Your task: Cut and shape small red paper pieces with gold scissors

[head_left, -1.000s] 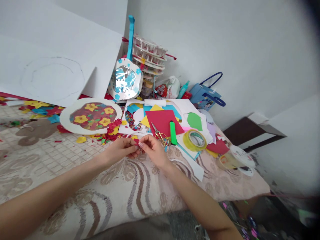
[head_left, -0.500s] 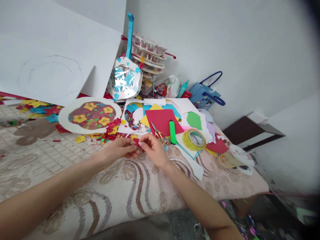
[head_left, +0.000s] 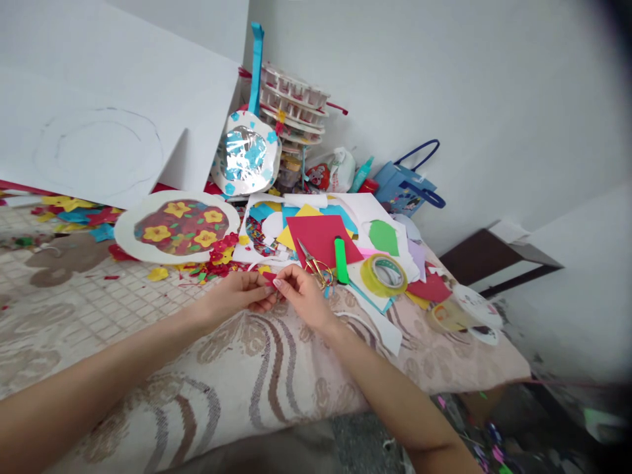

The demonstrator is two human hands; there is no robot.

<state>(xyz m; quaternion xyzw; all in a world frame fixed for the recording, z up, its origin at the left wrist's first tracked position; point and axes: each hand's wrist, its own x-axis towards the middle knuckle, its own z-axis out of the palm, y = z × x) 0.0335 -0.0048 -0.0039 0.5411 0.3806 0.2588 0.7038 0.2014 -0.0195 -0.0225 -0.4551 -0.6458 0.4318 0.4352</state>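
Between the fingertips of my left hand and my right hand is a small piece of red paper. Both hands are closed in a pinch on it, low over the cloth. Just beyond my right hand lie gold-handled scissors, resting partly on a red paper sheet. A green box cutter is beside them, then a roll of clear yellowish tape. Past my left hand are a white oval frame with yellow paper flowers inside and a heap of small red paper flowers.
A white board with a pencilled oval leans at the back left. Against the wall stand a round white-and-blue decorated fan shape, a tiered stand and a blue bag. A plastic tub sits near the right table edge.
Hardly anything differs. Both hands stay pinched on the red paper, with only a very slight shift of the fingers and the view.
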